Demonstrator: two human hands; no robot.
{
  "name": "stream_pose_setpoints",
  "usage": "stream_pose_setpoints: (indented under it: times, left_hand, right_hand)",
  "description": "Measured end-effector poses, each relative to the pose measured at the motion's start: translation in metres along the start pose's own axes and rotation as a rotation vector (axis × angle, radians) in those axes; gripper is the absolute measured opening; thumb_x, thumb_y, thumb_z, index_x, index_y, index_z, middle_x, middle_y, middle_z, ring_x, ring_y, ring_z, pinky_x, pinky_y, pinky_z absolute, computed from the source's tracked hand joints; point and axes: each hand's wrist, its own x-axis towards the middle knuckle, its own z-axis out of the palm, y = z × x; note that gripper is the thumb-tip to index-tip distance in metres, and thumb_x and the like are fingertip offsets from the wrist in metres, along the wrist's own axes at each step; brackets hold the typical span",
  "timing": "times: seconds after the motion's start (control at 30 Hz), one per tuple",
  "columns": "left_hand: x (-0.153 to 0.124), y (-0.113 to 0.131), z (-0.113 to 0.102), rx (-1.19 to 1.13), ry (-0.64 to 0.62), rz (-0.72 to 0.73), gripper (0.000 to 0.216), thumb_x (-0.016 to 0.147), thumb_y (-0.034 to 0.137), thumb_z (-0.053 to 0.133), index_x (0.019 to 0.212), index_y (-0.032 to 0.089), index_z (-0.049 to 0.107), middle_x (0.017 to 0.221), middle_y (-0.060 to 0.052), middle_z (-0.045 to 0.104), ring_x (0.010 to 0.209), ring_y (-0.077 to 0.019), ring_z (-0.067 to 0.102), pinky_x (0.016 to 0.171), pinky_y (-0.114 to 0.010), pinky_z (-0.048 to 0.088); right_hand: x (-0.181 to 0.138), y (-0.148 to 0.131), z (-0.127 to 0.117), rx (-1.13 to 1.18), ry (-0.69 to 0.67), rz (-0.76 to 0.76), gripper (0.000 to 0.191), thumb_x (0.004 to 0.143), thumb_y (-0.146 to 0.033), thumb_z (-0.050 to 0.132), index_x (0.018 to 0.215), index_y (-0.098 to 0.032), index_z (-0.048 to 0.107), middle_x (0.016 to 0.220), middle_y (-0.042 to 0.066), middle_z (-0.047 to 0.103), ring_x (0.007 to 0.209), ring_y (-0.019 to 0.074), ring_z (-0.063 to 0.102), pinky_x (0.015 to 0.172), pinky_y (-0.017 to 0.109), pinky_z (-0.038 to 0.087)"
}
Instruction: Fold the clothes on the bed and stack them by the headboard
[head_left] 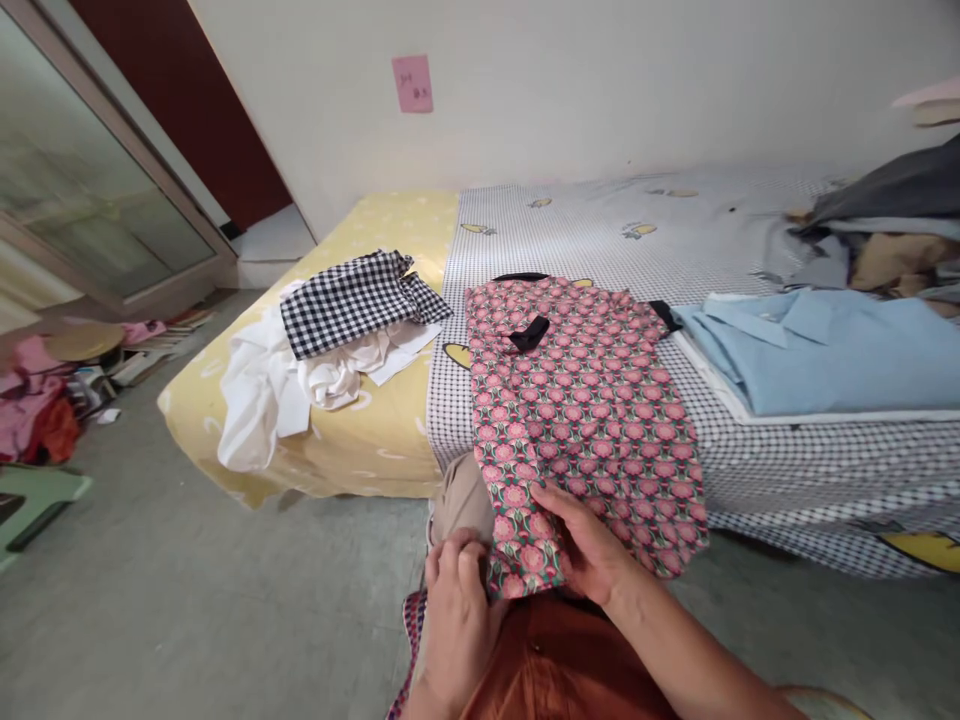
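The person's right hand (589, 545) pinches the lower edge of a pink floral garment (585, 400), thumb laid on top and the fingers mostly hidden beneath the cloth. The left hand (459, 590) is just left of that grip, fingers curled, beside the garment's lower left corner; whether it pinches any fabric cannot be told. From the right hand the garment stretches away over the bed's edge, lying on a checked sheet (592, 230), with a black strap (530, 334) on its upper part. Beyond and left of the grip, a black-and-white gingham cloth (349, 305) rests on crumpled white clothes (259, 385) over a yellow sheet (390, 445). Right of the grip and farther off, a folded light blue shirt (832, 355) lies near the garment, with a darker heap of clothes (892, 220) behind it.
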Motion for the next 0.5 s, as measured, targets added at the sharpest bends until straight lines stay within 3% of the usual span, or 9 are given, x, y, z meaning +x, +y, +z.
stream_pose_setpoints:
  times: [0.07,0.17,0.27,0.4,0.5]
  left_hand:
    - [0.003,0.004,-0.001,0.028,0.016,-0.028,0.021,0.082,0.005,0.052,0.091,0.024,0.049,0.081,0.0,0.065,0.077,-0.0187,0.063,0.082,-0.035,0.048]
    - [-0.001,0.003,0.0,0.082,0.033,-0.025,0.028,0.074,0.0,0.049,0.073,0.026,0.04,0.059,0.006,0.055,0.056,-0.0161,0.056,0.069,-0.031,0.042]
    - [-0.011,-0.005,0.001,0.129,0.033,0.013,0.028,0.068,0.001,0.051,0.072,0.027,0.041,0.057,0.005,0.057,0.054,-0.0176,0.057,0.062,-0.031,0.04]
    - [-0.024,-0.017,0.003,0.198,-0.017,0.05,0.026,0.066,0.004,0.054,0.075,0.027,0.047,0.058,0.004,0.062,0.053,-0.0187,0.059,0.06,-0.031,0.041]
    - [-0.028,-0.018,0.006,0.281,-0.077,-0.009,0.023,0.067,0.005,0.056,0.074,0.027,0.052,0.059,0.002,0.066,0.055,-0.0202,0.063,0.063,-0.033,0.043]
  right_hand:
    - [-0.004,-0.001,0.004,0.018,-0.028,0.008,0.03,0.067,-0.041,0.087,0.083,-0.025,0.067,0.069,-0.003,0.072,0.075,0.0195,0.071,0.082,0.034,0.059]
    - [-0.007,0.0,0.006,0.018,-0.05,0.018,0.032,0.066,-0.043,0.087,0.083,-0.025,0.067,0.073,-0.001,0.074,0.078,0.0217,0.071,0.084,0.039,0.058]
    - [-0.003,0.004,0.001,-0.063,-0.023,0.003,0.038,0.064,-0.045,0.088,0.091,-0.025,0.07,0.084,0.001,0.076,0.082,0.0232,0.071,0.087,0.042,0.057]
    - [0.008,0.009,-0.014,-0.329,-0.003,-0.097,0.044,0.067,-0.05,0.085,0.099,-0.023,0.072,0.098,0.004,0.077,0.098,0.0252,0.068,0.103,0.044,0.047]
    - [0.013,0.012,-0.025,-0.473,-0.029,-0.163,0.047,0.068,-0.052,0.083,0.102,-0.022,0.071,0.104,0.003,0.075,0.106,0.0258,0.064,0.108,0.043,0.04]
